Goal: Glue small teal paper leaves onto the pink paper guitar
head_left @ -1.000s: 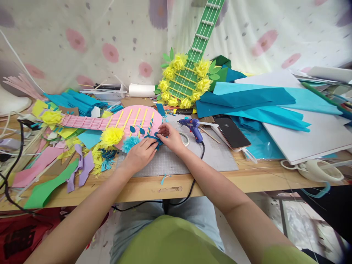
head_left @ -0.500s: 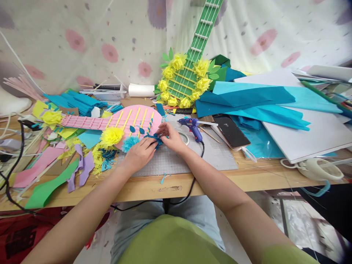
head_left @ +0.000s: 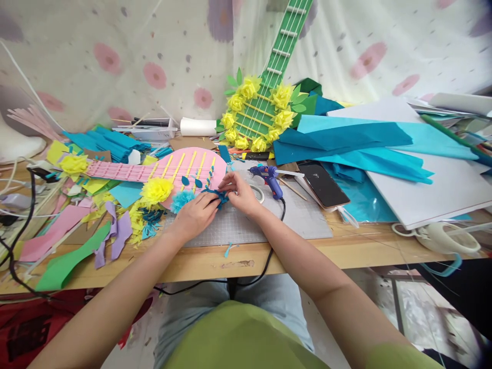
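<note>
Both of my hands meet over a dark blue paper flower (head_left: 221, 197) at the lower right edge of a pink paper guitar (head_left: 177, 166). My left hand (head_left: 198, 212) pinches the flower from the left, its fingers together. From the right, my right hand (head_left: 240, 192) has its fingers bent onto the same petals, and the fingertips partly hide it. A light blue paper flower (head_left: 181, 201) and a yellow paper flower (head_left: 157, 190) sit along the guitar's near edge. Small blue leaf shapes (head_left: 198, 183) lie on its pink face.
On the grey cutting mat (head_left: 303, 220) rest a purple glue gun (head_left: 271, 179) and a roll of tape (head_left: 257, 193). A phone (head_left: 325, 184) lies to the right. A green paper guitar (head_left: 255, 110) leans behind. Paper scraps (head_left: 69, 251) cover the left; blue paper (head_left: 346, 138) and a mug (head_left: 442, 237) are right.
Almost nothing differs. Both hands stay on the dark blue flower, with only a slight shift of the flower's petals between the fingers.
</note>
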### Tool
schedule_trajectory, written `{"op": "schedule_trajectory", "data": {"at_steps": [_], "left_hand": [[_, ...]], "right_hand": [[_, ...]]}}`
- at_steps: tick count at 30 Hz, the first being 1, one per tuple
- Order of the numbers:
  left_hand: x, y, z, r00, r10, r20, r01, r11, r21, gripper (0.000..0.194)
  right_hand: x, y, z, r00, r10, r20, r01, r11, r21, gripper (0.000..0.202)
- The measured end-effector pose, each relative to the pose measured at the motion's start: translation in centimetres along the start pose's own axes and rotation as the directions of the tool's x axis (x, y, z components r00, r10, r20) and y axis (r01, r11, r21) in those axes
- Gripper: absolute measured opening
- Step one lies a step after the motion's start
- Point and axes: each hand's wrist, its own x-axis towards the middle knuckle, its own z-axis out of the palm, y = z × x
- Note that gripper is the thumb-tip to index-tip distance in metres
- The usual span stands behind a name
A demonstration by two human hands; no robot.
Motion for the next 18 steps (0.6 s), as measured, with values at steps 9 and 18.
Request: {"op": "schedule_trajectory", "data": {"at_steps": [9, 18], "left_hand": [[1.1, -2.0, -2.8, 0.912, -0.374, -0.166, 0.374, 0.927, -0.030, 0.028], [4.9, -8.4, -3.9, 0.687, -0.678, 0.261, 0.699, 0.715, 0.018, 0.027]], "right_hand": [[-0.1, -0.8, -1.8, 0.967, 0.026, -0.254, -0.032, 0.999, -0.021, 0.034], [-0.9, -2.3, -7.9, 0.984, 0.178, 0.013, -0.177, 0.983, -0.041, 0.018]]}}
